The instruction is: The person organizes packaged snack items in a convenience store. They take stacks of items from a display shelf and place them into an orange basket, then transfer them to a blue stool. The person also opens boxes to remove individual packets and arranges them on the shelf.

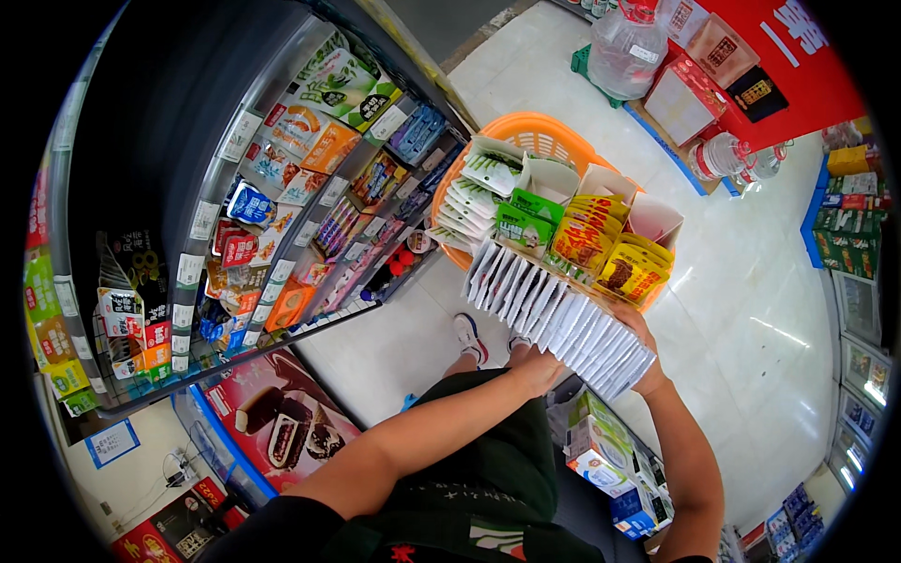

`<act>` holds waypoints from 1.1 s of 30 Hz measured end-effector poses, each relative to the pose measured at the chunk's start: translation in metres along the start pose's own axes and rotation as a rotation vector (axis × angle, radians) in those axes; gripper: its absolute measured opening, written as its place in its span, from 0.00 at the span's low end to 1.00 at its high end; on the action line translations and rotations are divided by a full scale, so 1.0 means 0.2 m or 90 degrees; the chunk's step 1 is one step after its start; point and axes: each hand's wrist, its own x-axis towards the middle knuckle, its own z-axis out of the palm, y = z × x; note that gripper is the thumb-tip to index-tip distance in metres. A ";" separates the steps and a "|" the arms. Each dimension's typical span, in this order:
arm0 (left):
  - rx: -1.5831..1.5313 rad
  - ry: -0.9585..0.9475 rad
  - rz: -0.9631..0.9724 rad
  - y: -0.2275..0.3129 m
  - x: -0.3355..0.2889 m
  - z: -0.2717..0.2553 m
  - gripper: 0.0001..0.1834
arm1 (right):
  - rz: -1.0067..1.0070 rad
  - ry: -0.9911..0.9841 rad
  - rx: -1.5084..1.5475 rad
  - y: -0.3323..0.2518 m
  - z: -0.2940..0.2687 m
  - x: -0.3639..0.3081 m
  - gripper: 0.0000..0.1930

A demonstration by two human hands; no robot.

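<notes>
- While both hands are occupied, a row of white packets [554, 314] is held between them, just in front of the body.
- Left grip [538, 372]: closed on the row; pressed to its near left side, toward the lower end. Fingertips partly hidden by the packets.
- Right grip [638, 342]: closed on the row too; set against its opposite, right side. Fingers partly covered.
- Row is stood on edge, packets packed face to face, slanted from upper left to lower right; lower end is left between the two wrists, upper end is stretched past both grips.
- Upper end is placed right by the near side of an orange basket [530, 120]; whether it is touched or overlapped cannot be told.
- Basket is filled with white-and-green packets [472, 199] at left, green packets [526, 225] in the middle, yellow packets [631, 270] at right, some stood in open cartons.
- Stocked shelves [251, 105] are seen at left, well apart from both grips.
- Stacked boxes [598, 446] are seen below the row, between the forearms.
- Pale tiled floor [751, 272] is seen beyond.
</notes>
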 end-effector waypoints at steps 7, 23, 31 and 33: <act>0.082 0.075 0.037 0.11 -0.07 0.22 0.30 | 0.050 0.033 0.012 0.08 0.08 -0.05 0.34; 0.290 0.225 -0.012 0.18 -0.16 0.24 0.59 | 0.125 0.154 -0.223 0.11 0.24 -0.26 0.41; 0.223 0.229 0.002 0.28 -0.22 0.23 0.55 | 0.215 0.368 -0.062 -0.08 0.44 -0.34 0.39; 0.197 0.249 0.026 0.35 -0.30 0.25 0.53 | 0.298 0.335 0.022 -0.20 0.51 -0.36 0.38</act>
